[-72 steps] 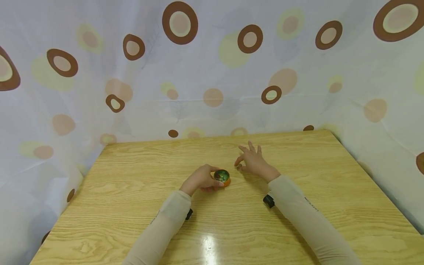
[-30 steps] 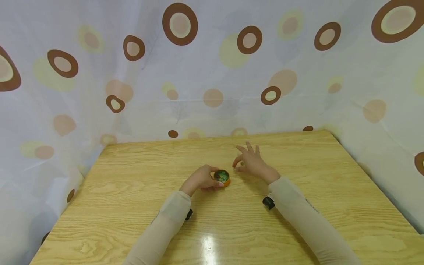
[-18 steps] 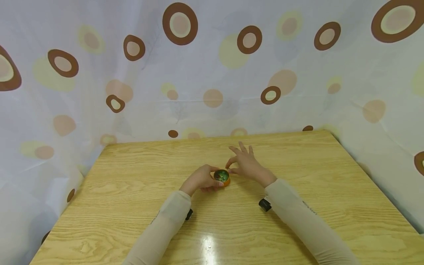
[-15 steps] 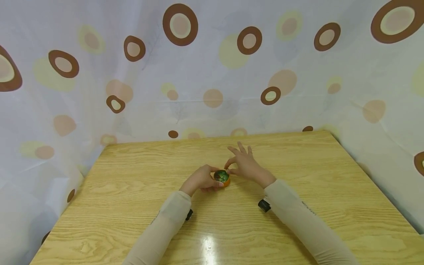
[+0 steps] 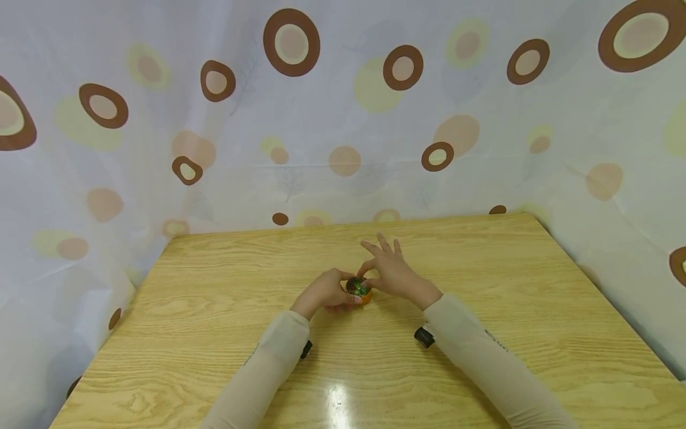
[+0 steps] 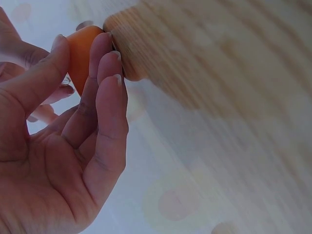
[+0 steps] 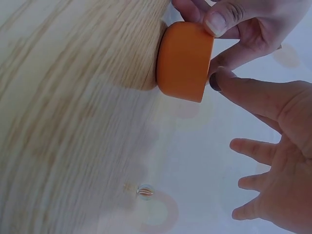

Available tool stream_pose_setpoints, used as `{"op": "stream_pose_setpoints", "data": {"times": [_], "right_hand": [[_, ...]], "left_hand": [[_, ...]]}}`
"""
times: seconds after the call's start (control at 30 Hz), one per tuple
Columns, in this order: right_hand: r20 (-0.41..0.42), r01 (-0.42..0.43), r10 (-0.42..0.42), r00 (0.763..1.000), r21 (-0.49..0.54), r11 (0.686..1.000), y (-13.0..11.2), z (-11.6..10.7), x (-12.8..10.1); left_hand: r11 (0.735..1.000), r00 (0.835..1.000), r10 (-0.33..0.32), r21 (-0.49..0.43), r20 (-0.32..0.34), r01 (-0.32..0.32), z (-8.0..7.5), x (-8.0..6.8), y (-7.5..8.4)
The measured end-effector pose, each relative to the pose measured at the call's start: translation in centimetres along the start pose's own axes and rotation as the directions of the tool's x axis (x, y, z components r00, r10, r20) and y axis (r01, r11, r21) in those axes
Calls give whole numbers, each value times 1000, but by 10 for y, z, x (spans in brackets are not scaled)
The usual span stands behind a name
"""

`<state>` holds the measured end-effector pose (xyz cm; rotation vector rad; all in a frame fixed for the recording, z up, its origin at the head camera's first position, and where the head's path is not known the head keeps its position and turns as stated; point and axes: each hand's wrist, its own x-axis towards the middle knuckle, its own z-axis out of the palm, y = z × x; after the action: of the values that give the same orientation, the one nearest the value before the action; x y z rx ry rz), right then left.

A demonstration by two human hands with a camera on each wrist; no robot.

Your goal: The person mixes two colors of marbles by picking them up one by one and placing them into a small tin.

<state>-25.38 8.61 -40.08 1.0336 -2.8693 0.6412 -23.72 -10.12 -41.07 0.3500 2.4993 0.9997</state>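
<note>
Orange bowl (image 5: 360,291), small and round with something green inside, sits near the middle of my wooden table (image 5: 214,310), and both my hands meet at it. Largest around me is the spotted curtain (image 5: 343,119), white with brown and yellow rings, hanging along the far and side edges of the table. My left hand (image 5: 326,291) comes in from the near left and holds the bowl, thumb on the rim and fingers curled against its orange wall (image 7: 185,61); from the left wrist view my fingertips (image 6: 102,53) press its side. My right hand (image 5: 390,275) reaches in from the right, thumb and forefinger brought together over the bowl's far-right edge while the other three fingers fan out straight toward the far side; whether anything sits in that pinch I cannot tell. Both forearms wear pale beige sleeves (image 5: 482,357), each with a small black wrist camera (image 5: 423,336) under it. Smallest, a clear glass marble (image 7: 144,191) shows in the right wrist view, lying well apart from the bowl.
</note>
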Motion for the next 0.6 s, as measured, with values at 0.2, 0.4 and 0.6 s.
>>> {"op": "stream_pose_setpoints", "data": {"times": [0.2, 0.4, 0.6], "right_hand": [[-31, -1, 2, 1000, 41, 999, 2, -5, -1], [-67, -10, 18, 998, 121, 993, 15, -19, -4], [-75, -47, 60, 995, 160, 986, 31, -30, -4]], "left_hand": [[1000, 1000, -9, 0, 3, 9, 0, -1, 1], [1000, 1000, -17, -1, -1, 17, 1, 1, -1], [1000, 1000, -11, 0, -4, 11, 2, 2, -3]]}}
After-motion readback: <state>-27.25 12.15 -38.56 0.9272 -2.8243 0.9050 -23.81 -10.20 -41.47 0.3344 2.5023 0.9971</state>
